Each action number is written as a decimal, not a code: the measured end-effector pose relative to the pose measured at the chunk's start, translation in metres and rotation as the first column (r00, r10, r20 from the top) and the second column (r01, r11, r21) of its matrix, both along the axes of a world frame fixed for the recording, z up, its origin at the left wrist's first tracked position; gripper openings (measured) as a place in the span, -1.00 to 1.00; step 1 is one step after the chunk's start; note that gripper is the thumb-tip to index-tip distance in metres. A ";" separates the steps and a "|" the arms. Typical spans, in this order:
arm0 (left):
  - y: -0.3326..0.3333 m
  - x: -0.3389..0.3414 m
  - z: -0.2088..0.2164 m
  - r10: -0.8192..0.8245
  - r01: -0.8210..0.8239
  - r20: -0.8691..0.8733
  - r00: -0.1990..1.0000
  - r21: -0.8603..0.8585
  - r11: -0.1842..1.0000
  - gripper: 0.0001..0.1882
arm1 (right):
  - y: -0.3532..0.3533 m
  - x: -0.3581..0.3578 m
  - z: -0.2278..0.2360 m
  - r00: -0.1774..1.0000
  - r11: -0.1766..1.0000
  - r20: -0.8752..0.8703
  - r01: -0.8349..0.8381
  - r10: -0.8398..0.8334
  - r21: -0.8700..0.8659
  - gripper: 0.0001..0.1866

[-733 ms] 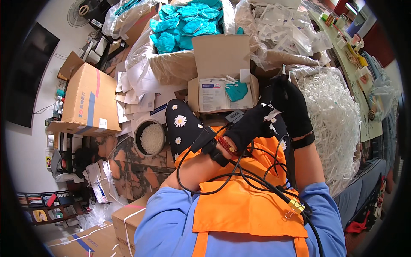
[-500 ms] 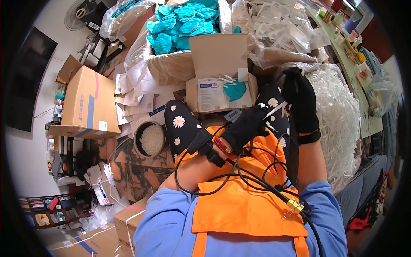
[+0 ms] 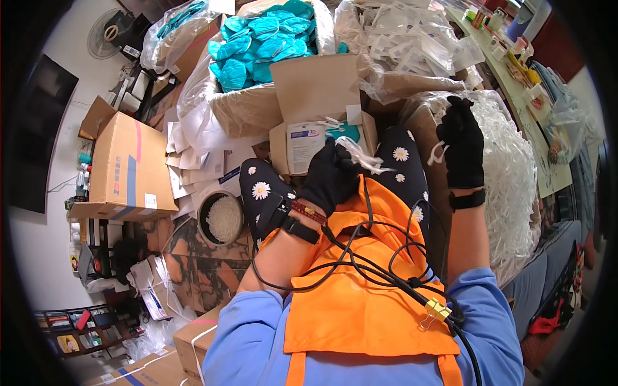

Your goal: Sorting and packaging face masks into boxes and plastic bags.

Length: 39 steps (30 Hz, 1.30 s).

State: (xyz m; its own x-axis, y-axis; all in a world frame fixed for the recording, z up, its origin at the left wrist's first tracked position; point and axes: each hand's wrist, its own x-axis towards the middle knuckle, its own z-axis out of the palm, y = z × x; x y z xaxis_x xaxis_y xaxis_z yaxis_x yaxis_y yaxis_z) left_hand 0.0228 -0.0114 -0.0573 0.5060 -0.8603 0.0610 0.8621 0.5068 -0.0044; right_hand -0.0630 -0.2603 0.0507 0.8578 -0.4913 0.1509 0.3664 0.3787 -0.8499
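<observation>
A gloved left hand [image 3: 329,176] closes around white straps [image 3: 362,156], an open carton [image 3: 315,87] just beyond it. The right hand [image 3: 461,140], fingers curled, grips a white loop [image 3: 436,150] left of its palm.

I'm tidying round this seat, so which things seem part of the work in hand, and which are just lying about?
Seemingly part of the work:
white straps in the left hand
white loop in the right hand
heap of white strips
open carton

Probably just lying about:
fan
dark screen
red cloth
</observation>
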 end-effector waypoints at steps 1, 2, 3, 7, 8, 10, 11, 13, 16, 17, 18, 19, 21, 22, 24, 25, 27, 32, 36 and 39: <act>-0.002 -0.002 0.003 0.049 -0.104 0.202 0.978 0.271 0.957 -0.77 | 0.016 -0.001 0.008 0.998 1.000 -0.053 0.028 -0.028 0.005 -0.74; -0.004 -0.004 0.005 0.037 -0.250 0.400 0.916 0.495 0.832 -0.75 | 0.029 0.000 0.012 0.993 0.998 -0.106 0.054 -0.053 0.008 -0.74; -0.012 -0.012 0.026 0.005 -0.183 0.281 0.960 0.612 0.769 -0.74 | 0.032 -0.003 0.009 0.996 0.998 -0.092 0.021 -0.016 0.060 -0.73; -0.042 -0.039 0.056 -0.143 -0.171 0.330 0.933 0.756 0.632 -0.72 | 0.056 0.012 -0.001 0.996 0.979 -0.068 -0.035 0.050 0.200 -0.67; -0.049 -0.041 0.044 -0.161 -0.479 0.673 0.722 0.654 0.585 -0.74 | 0.066 0.011 0.000 0.996 0.986 -0.073 -0.044 0.056 0.162 -0.67; -0.056 -0.043 0.015 -0.255 -0.809 0.952 0.172 0.284 0.514 -0.77 | 0.072 0.013 0.001 0.989 0.990 -0.104 -0.095 0.106 0.108 -0.67; -0.060 -0.045 0.011 -0.301 -0.871 0.952 -0.049 0.107 0.479 -0.78 | 0.073 0.013 0.000 0.990 0.995 -0.125 -0.050 0.060 0.081 -0.67; -0.059 -0.049 0.021 -0.402 -0.916 0.904 -0.147 0.030 0.401 -0.75 | 0.085 0.015 0.003 0.987 0.999 -0.159 0.033 -0.026 0.037 -0.68; -0.057 -0.047 0.015 -0.446 -0.906 0.893 -0.058 0.141 0.399 -0.69 | 0.089 0.013 0.006 0.981 0.998 -0.194 0.006 0.007 0.069 -0.69; -0.054 -0.046 0.013 -0.435 -0.927 0.876 -0.207 -0.034 0.374 -0.71 | 0.089 0.013 0.007 0.983 0.998 -0.181 0.010 0.002 0.063 -0.70; -0.050 -0.045 0.016 -0.426 -0.912 0.832 -0.355 -0.208 0.354 -0.73 | 0.085 0.012 0.008 0.986 0.998 -0.169 0.022 -0.012 0.056 -0.71; -0.046 -0.044 0.018 -0.390 -0.904 0.850 -0.355 -0.205 0.376 -0.75 | 0.081 0.012 0.009 0.987 0.998 -0.157 0.034 -0.026 0.050 -0.72; -0.035 -0.048 0.017 -0.300 -0.881 0.935 -0.189 -0.027 0.473 -0.76 | 0.053 0.012 -0.007 0.972 0.907 -0.120 0.138 -0.200 -0.399 -0.69; -0.029 -0.050 0.020 -0.306 -0.831 0.952 0.032 0.195 0.521 -0.76 | 0.045 0.009 -0.008 0.967 0.880 -0.122 0.145 -0.222 -0.451 -0.69; -0.016 -0.054 0.043 -0.368 -0.591 0.783 0.501 0.621 0.515 -0.74 | 0.036 0.001 -0.001 0.964 0.906 -0.162 0.132 -0.212 -0.401 -0.70; -0.012 -0.055 0.054 -0.411 -0.386 0.590 0.695 0.788 0.479 -0.72 | 0.034 -0.002 0.004 0.965 0.949 -0.197 0.111 -0.174 -0.294 -0.70; -0.011 -0.047 0.000 -0.302 -0.849 0.938 -0.169 0.017 0.527 -0.74 | 0.027 -0.005 -0.003 0.955 0.932 -0.258 0.046 -0.147 -0.360 -0.75; -0.008 -0.036 0.028 -0.361 -0.761 0.824 -0.438 -0.126 0.636 -0.75 | 0.012 -0.010 -0.012 0.887 0.337 -0.058 0.113 -0.459 -0.935 -0.49; -0.001 -0.039 0.082 -0.575 -0.681 0.632 -0.520 0.100 0.726 -0.82 | 0.082 -0.008 0.047 0.972 0.557 -0.178 -0.234 0.154 -0.797 -0.29; 0.008 -0.029 0.068 -0.280 -0.616 0.840 -0.465 -0.080 0.784 -0.80 | 0.106 -0.014 0.033 0.846 0.649 -0.266 -0.528 0.463 -0.548 -0.25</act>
State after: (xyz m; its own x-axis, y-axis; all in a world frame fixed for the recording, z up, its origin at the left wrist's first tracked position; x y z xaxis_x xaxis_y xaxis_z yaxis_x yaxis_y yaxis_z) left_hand -0.0061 -0.0039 0.0107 0.2558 -0.8498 0.4608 -0.7098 0.1585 0.6863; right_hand -0.0767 -0.1540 0.0834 0.9725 0.1689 0.1605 0.1786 -0.0976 -0.9791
